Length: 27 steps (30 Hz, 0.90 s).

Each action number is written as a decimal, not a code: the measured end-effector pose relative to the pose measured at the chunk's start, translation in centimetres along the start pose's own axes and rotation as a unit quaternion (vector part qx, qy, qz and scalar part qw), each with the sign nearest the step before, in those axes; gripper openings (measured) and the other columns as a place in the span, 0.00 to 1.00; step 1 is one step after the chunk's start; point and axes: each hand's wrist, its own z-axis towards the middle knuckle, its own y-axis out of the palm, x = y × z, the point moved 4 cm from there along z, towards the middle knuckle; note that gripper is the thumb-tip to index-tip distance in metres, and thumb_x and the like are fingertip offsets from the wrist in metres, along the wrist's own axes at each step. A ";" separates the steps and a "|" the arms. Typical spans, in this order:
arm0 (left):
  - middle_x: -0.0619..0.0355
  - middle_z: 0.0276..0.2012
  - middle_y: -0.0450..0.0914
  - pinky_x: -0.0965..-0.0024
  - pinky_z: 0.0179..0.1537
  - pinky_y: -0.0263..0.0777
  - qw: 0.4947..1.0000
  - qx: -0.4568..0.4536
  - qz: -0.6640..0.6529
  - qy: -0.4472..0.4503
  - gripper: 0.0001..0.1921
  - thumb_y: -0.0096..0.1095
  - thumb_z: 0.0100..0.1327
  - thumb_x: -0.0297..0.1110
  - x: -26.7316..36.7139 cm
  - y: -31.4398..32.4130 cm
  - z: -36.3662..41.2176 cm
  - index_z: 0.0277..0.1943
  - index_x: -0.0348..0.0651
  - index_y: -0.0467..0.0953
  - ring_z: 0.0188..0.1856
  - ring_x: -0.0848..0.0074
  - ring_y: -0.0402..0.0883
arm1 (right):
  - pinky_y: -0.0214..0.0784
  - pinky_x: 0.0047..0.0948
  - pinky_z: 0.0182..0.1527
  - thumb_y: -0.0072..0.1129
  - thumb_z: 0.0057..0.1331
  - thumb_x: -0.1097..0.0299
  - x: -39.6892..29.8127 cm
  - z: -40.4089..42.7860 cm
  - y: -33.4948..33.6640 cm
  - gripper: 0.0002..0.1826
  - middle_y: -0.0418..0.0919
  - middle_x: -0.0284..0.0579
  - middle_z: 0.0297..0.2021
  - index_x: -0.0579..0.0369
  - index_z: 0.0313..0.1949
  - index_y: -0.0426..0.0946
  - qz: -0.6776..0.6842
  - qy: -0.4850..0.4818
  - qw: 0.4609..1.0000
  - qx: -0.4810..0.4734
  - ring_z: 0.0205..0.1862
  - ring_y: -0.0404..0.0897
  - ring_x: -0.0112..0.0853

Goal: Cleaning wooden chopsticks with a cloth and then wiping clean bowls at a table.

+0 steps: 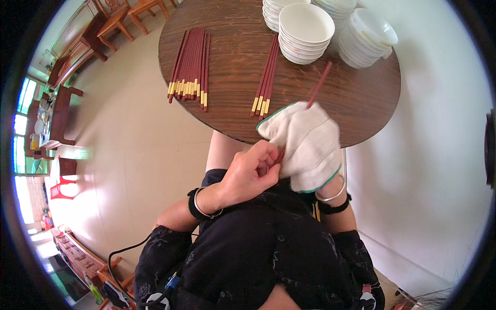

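Note:
A dark red chopstick point(320, 83) slants across my lap at the table's near edge. My left hand point(252, 164), bare, pinches its lower end. Around its middle is a white knit cloth with green edging point(306, 143), possibly a cotton work glove. My right hand point(319, 159) is wrapped in that cloth and closed around the chopstick; the fingers are hidden, and whether the cloth is worn or draped I cannot tell. Just beyond the cloth, a small group of red chopsticks with gold bands point(265, 77) lies on the tabletop. A larger row of matching chopsticks point(192, 64) lies farther left.
The round wood-grain table point(232, 97) has stacked white bowls point(304, 35) at its far side and more translucent bowls point(366, 38) at the right. A white wall point(438, 135) rises close on the right. Wooden chairs point(114, 23) stand across the tiled floor point(135, 128). A black cable point(112, 257) hangs at my left.

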 end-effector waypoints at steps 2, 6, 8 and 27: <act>0.62 0.26 0.76 0.82 0.24 0.66 0.998 -0.056 0.010 -0.029 0.11 0.61 0.58 0.20 0.2 -0.5 -0.6 0.42 0.37 0.68 0.24 0.88 0.75 | 0.69 0.35 0.33 0.63 0.41 0.68 2.2 -0.3 -0.7 0.08 0.75 0.42 0.22 0.48 0.23 0.73 0.240 0.017 0.960 0.142 0.31 0.77 0.43; 0.64 0.28 0.77 0.84 0.25 0.66 0.989 -0.129 0.011 -0.068 0.10 0.61 0.60 0.21 0.5 -1.1 -1.4 0.43 0.37 0.69 0.28 0.90 0.74 | 0.68 0.35 0.32 0.65 0.39 0.63 2.3 1.6 -4.8 0.12 0.74 0.41 0.23 0.48 0.23 0.72 -0.156 -0.117 0.956 0.220 0.30 0.75 0.42; 0.64 0.29 0.77 0.84 0.27 0.67 0.987 -0.140 -0.007 -0.077 0.10 0.60 0.60 0.20 0.0 -0.8 -1.4 0.43 0.37 0.68 0.29 0.90 0.74 | 0.68 0.35 0.31 0.64 0.40 0.64 2.1 1.9 -4.6 0.11 0.73 0.40 0.23 0.48 0.23 0.72 -0.164 -0.029 0.980 0.106 0.29 0.74 0.42; 0.65 0.27 0.79 0.83 0.30 0.67 0.991 0.072 -0.096 -0.065 0.05 0.62 0.63 0.25 1.4 -2.5 4.0 0.39 0.33 0.78 0.29 0.89 0.74 | 0.71 0.37 0.30 0.61 0.47 0.59 -0.7 -2.1 4.4 0.14 0.76 0.43 0.37 0.47 0.34 0.78 -0.198 -0.043 0.961 -0.186 0.42 0.75 0.41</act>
